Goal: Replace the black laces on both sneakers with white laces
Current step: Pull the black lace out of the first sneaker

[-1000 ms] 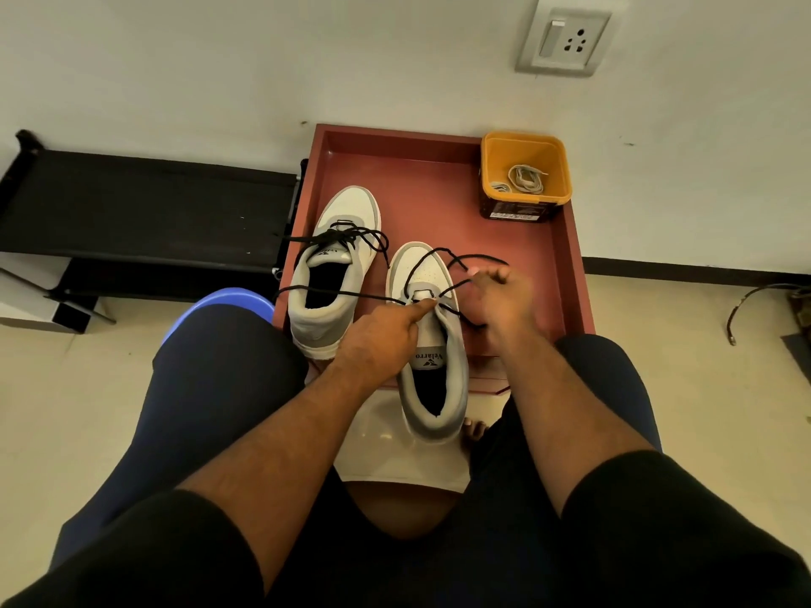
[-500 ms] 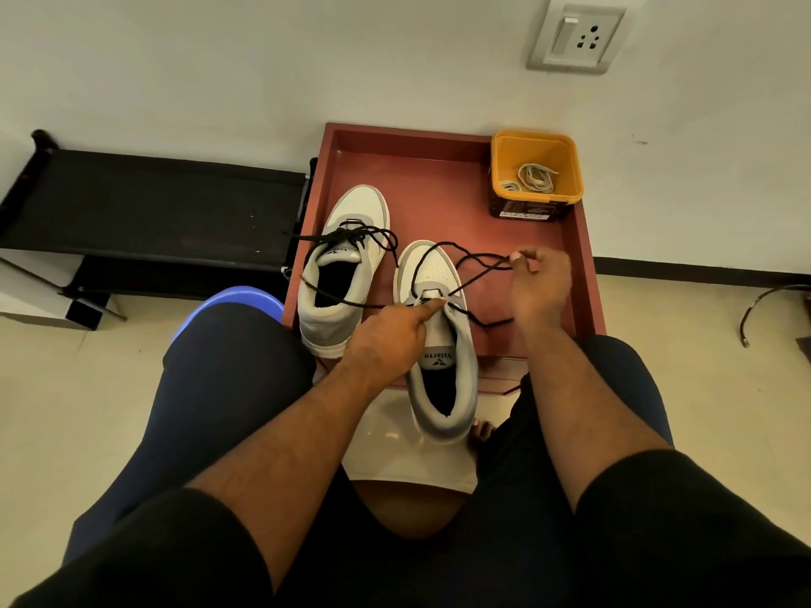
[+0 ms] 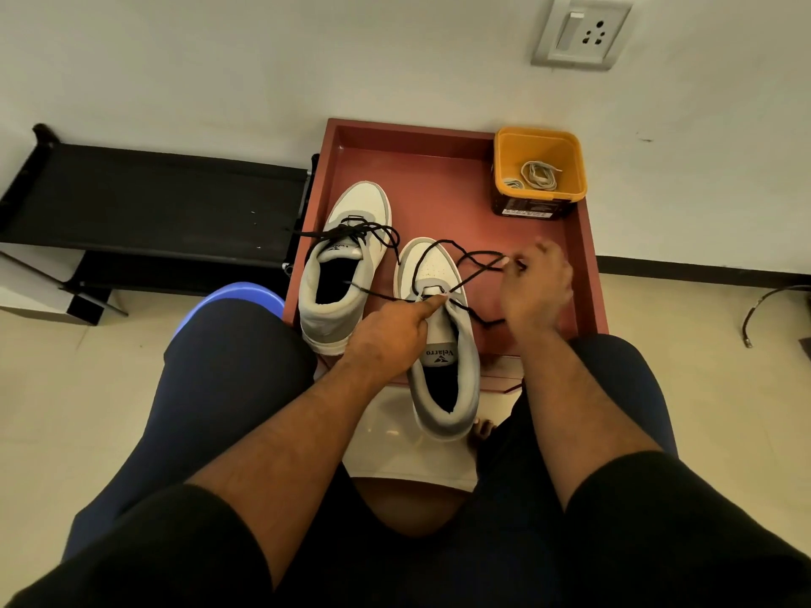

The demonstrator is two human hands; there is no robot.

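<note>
Pale floor, white wall, and a red tray on it holding both sneakers. We press our left hand closed onto the tongue of the right sneaker, forefinger pinning the black lace at the eyelets. Our right hand pinches a loop of that lace and draws it out to the side. Left sneaker keeps its black lace, loosened. White laces sit in the yellow tub at the tray's far corner. Step: unlacing the first shoe, early on. Next we likely need to pull the lace free of the remaining eyelets.
</note>
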